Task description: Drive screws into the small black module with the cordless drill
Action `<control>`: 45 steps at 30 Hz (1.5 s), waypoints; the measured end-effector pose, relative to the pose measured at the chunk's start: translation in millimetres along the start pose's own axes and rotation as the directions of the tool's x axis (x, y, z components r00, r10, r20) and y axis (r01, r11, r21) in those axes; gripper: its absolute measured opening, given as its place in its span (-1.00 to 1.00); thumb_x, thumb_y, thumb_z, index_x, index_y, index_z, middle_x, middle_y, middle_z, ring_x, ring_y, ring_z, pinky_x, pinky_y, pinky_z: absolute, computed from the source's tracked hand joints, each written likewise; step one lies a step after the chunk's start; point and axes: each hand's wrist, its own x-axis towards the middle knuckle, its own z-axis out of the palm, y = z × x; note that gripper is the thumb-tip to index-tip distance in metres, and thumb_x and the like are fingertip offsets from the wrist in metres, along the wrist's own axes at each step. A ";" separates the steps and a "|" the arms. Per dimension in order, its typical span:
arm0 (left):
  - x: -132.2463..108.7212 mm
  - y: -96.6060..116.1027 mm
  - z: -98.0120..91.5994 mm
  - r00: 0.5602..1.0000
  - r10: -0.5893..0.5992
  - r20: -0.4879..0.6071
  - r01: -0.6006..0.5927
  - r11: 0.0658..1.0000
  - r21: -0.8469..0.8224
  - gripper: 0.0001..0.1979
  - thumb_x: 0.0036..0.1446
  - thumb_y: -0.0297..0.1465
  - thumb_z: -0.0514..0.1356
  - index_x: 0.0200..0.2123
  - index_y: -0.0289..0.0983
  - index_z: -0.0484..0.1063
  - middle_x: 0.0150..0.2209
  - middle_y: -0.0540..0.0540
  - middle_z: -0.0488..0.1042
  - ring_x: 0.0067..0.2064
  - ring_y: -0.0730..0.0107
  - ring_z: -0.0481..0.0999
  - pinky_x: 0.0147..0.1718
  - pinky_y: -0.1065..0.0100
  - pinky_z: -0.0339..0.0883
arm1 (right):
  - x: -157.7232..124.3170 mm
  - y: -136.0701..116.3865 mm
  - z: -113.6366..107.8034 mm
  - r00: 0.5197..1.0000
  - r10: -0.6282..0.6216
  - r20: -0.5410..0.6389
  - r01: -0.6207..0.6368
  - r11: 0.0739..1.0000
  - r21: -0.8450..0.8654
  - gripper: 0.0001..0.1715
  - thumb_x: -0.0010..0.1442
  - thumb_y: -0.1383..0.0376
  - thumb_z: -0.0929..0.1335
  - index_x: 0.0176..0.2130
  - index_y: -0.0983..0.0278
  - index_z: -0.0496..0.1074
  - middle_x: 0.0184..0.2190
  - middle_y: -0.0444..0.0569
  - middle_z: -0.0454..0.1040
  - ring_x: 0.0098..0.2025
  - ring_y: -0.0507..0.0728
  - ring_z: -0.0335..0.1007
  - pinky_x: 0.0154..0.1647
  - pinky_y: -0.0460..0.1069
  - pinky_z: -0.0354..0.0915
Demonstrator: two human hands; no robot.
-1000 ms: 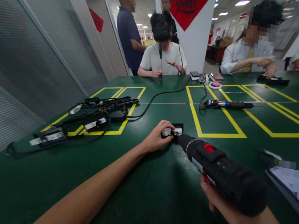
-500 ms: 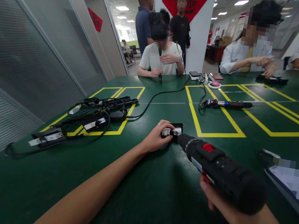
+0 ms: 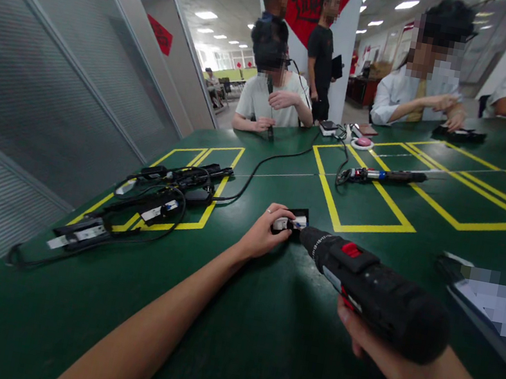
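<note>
My right hand [image 3: 358, 329] is wrapped round the handle of a black cordless drill [image 3: 368, 282] with red accents. The drill points left and away from me, and its front end meets a small black part [image 3: 300, 216] with a white, partly blue inside. My left hand [image 3: 271, 229], with a ring on one finger, grips this part from the left and holds it on the green table [image 3: 230, 316]. Fingers cover part of it. The bit's tip is too small to make out clearly.
Black cabled devices [image 3: 164, 190] lie at left inside yellow tape outlines. A tool-like device with a blue band [image 3: 383, 175] lies beyond the drill. At right is a clipboard with paper [image 3: 500, 311]. Several people sit or stand across the table, one in a white shirt [image 3: 273, 98].
My hands, the drill and the small part look nearly unmoved. In the background, the two standing people have shifted to the right.
</note>
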 end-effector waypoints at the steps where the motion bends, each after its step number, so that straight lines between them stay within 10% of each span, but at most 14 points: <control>1: -0.1 0.0 0.0 1.000 -0.003 0.001 0.003 1.000 0.000 -0.69 0.08 -0.56 0.18 -0.09 -0.21 0.41 -0.03 -0.13 0.33 0.09 0.22 0.35 0.15 0.17 0.18 | 0.0 0.1 -0.1 1.000 0.000 -0.007 0.000 1.000 -0.008 -0.58 0.07 0.09 0.35 -0.05 0.09 0.45 -0.43 -0.06 0.53 -0.24 0.23 0.53 -0.27 0.07 0.48; 45: 0.7 0.7 -0.8 1.000 -0.011 -0.009 0.011 1.000 -0.019 -0.68 0.05 -0.57 0.18 -0.10 -0.21 0.40 -0.02 -0.13 0.37 0.10 0.20 0.36 0.15 0.13 0.18 | 2.7 -5.1 -7.5 0.998 0.006 0.066 -0.008 0.999 0.032 -0.56 0.06 0.15 0.37 -0.02 0.07 0.43 -0.43 -0.09 0.52 -0.28 0.21 0.52 -0.29 0.06 0.48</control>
